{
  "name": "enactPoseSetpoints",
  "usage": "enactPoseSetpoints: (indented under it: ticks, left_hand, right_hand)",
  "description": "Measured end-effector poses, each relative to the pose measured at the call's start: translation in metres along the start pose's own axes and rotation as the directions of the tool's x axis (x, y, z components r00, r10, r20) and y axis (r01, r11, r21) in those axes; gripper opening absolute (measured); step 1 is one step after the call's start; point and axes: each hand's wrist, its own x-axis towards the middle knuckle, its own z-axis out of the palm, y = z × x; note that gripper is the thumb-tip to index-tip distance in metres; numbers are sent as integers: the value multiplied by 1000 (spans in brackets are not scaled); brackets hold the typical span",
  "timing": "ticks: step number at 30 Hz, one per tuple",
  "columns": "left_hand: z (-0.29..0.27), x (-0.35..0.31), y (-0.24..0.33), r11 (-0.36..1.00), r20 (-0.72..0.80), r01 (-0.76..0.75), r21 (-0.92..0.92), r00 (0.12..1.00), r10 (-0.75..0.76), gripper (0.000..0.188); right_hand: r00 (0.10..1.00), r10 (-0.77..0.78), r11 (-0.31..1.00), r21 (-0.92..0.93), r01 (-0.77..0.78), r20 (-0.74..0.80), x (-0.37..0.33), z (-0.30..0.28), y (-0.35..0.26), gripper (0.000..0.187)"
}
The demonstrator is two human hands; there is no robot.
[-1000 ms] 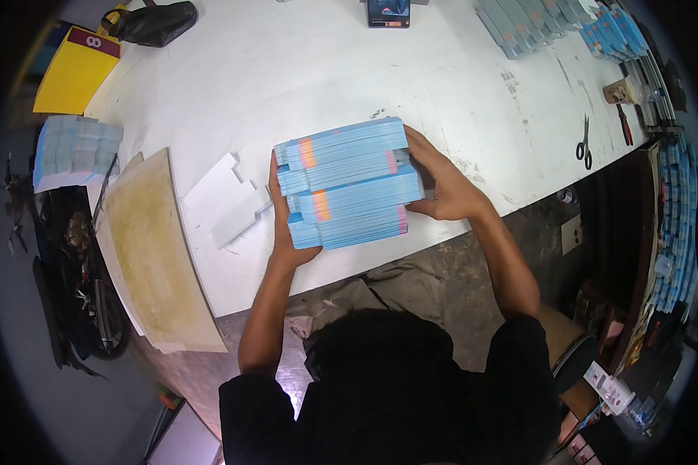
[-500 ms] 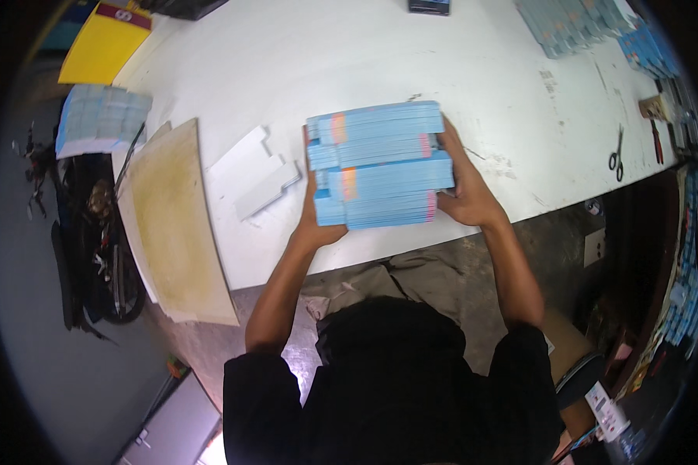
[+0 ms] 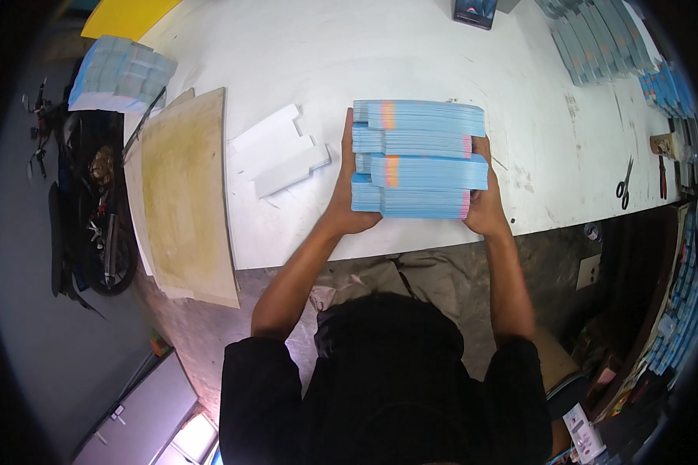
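Between my two hands is a stack of light blue paper bundles (image 3: 423, 161), with thin layered edges and orange and pink marks. It is made of several blocks, some of them stepped out past the others at the ends. My left hand (image 3: 354, 209) grips the stack's left end, thumb along the near side and fingers up the far side. At the right end my right hand (image 3: 485, 203) grips it the same way; its fingers are partly hidden by the stack. Whether the stack rests on the white table (image 3: 302, 240) or is just above it, I cannot tell.
White cut paper pieces (image 3: 283, 151) lie left of the stack, beside a yellowed board (image 3: 182, 194) overhanging the edge. Wrapped bundles (image 3: 124, 74) sit at the far left. Grey-blue stacks (image 3: 605, 39), scissors (image 3: 625, 183) and a phone-like device (image 3: 475, 12) are to the right.
The whole view has shifted, so the table's things appear displaced. Both hands keep their hold on the stack, which now sits farther right in the picture and more level.
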Motion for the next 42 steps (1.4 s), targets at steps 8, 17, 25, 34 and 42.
enactPoseSetpoints:
  ticks: [8, 17, 25, 34, 42]
  left_hand:
    - [6, 1, -2, 993, -89, -31, -116, 996, 20, 151]
    - [-16, 18, -17, 994, -3, 108, 21, 994, -108, 156]
    - [-11, 21, -37, 992, 86, 76, -98, 994, -68, 146]
    - [-13, 14, -34, 976, 82, 213, 48, 973, -216, 135]
    - [-8, 8, -27, 864, 41, 364, -348, 926, -374, 118]
  right_hand:
    - [996, -74, 996, -51, 72, -47, -2, 0, 7, 113]
    - [1000, 11, 997, -81, -12, -12, 15, -11, -15, 126]
    - [971, 129, 959, -274, -70, 202, 31, -39, -9, 115]
    - [969, -108, 966, -208, 155, 223, 27, -35, -1, 110]
    - [973, -144, 954, -238, 185, 179, 18, -32, 8, 93]
